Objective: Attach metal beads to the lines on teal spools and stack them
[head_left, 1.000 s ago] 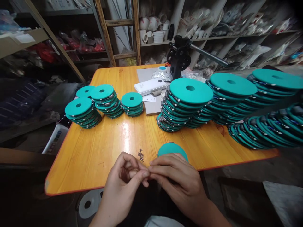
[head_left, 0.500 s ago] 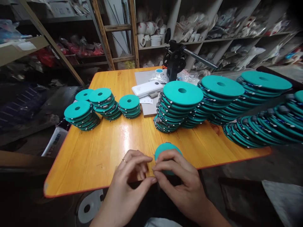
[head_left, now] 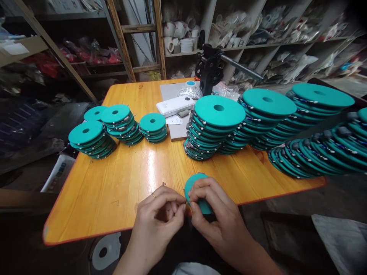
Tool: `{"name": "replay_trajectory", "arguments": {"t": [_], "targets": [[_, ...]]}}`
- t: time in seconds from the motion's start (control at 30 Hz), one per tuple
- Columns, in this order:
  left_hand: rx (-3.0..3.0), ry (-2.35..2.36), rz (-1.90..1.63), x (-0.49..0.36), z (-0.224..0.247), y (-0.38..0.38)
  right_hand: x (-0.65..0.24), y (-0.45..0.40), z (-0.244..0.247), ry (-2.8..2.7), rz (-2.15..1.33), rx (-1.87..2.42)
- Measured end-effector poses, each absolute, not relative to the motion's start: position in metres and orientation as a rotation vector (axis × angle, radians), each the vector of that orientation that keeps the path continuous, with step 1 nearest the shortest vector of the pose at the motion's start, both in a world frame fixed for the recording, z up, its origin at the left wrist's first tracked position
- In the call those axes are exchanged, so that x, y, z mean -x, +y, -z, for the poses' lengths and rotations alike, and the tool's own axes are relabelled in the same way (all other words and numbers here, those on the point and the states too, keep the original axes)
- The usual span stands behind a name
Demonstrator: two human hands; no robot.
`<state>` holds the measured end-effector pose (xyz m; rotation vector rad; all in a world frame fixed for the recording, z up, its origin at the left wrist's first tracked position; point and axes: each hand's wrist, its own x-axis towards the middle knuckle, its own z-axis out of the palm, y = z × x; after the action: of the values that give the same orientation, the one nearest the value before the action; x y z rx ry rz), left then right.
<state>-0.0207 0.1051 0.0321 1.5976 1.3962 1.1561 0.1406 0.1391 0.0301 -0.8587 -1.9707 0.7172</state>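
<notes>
My left hand (head_left: 162,214), with a ring on one finger, is pinched closed on something tiny and dark at its fingertips. Close beside it, my right hand (head_left: 218,208) has its thumb and fingers pinched together; what they hold is too small to make out. A single teal disc (head_left: 197,183) lies at the table's front edge, partly covered by my right hand. Behind it stands a tall stack of teal discs (head_left: 219,114) with dark cords and small white beads round the rims.
Smaller disc stacks (head_left: 86,133) stand on the left of the wooden table (head_left: 129,183); large ones (head_left: 268,101) fill the right. A white power bank (head_left: 175,105) lies near a black metal tool (head_left: 209,70) at the back. Shelves rise behind.
My left hand's fingers have closed from a looser, more open shape into a pinch. My right hand has shifted slightly. The view has moved a little, so the stacks appear further left.
</notes>
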Motion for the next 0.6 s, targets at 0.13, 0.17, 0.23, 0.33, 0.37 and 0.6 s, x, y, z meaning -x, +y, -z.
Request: {"name": "replay_trajectory", "arguments": {"t": [0.13, 0.17, 0.23, 0.33, 0.37, 0.6], "targets": [[-1.598, 1.412, -1.137, 0.0221, -0.0316, 0.105, -0.1408, 0.1398, -0.0301, -1.99, -0.72, 0.859], [-1.597, 1.418, -1.133, 0.0223, -0.0313, 0.1052, -0.1409, 0.1396, -0.0302, -1.995, -0.725, 0.858], [-1.601, 1.424, -1.133, 0.0226, -0.0305, 0.1054, -0.1413, 0.1391, -0.0303, -2.001, -0.734, 0.849], [-1.606, 1.421, -1.134, 0.023, -0.0293, 0.1048, -0.1418, 0.1386, -0.0298, -2.005, -0.741, 0.838], [-1.605, 1.418, -1.133, 0.0232, -0.029, 0.1043, -0.1418, 0.1386, -0.0296, -2.006, -0.743, 0.837], [-1.608, 1.416, -1.149, 0.0226, -0.0308, 0.1038, -0.141, 0.1404, -0.0302, -2.02, -0.735, 0.847]]}}
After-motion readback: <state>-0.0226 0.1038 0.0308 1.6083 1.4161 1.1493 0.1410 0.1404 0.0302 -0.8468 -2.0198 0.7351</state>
